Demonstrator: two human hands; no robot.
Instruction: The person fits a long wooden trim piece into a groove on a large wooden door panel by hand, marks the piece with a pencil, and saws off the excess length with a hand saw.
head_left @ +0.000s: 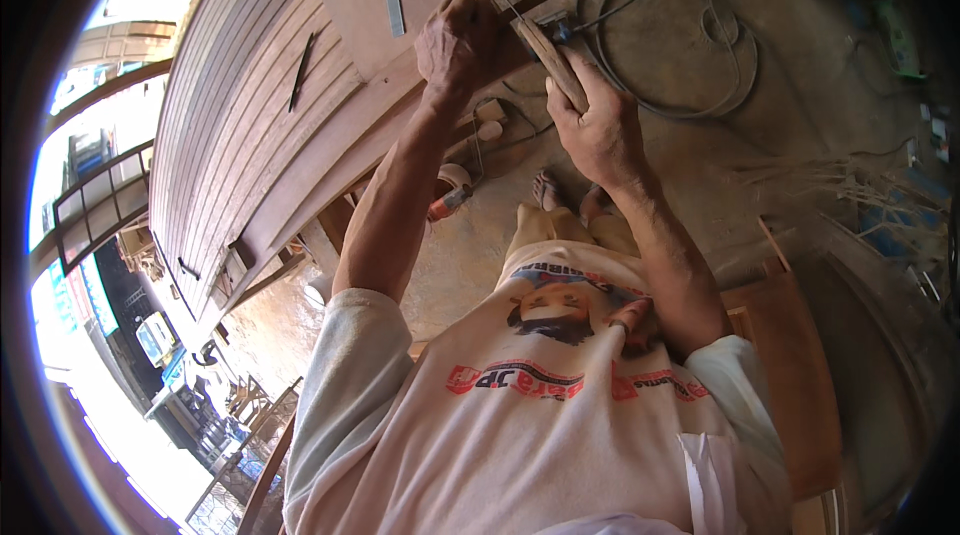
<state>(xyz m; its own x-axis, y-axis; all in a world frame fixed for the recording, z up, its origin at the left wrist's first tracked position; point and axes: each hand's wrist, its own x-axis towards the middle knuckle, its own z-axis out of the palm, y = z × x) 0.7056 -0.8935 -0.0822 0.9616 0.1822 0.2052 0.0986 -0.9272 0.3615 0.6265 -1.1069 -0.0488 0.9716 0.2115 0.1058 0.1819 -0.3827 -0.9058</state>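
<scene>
My right hand (pixel 600 125) is closed around a worn wooden handle (pixel 548 57), its thumb lying along it. A thin, straight strip like a saw blade runs from the handle's far end toward the top edge; the tool's full shape is cut off. Just left of it, my left hand (pixel 455 43) makes a fist at the edge of a flat wooden panel (pixel 345 0). Whatever its fingers grip is hidden beneath them. A short metal ruler-like strip (pixel 393 2) lies on the panel, near the left hand.
Slatted wooden planking (pixel 240 85) fills the left, with a dark thin rod (pixel 301 71) on it. A coiled hose or cable (pixel 735 85) lies on the floor at right. An orange power tool (pixel 450 197) sits below the panel. Wood scraps (pixel 850 180) lie at far right.
</scene>
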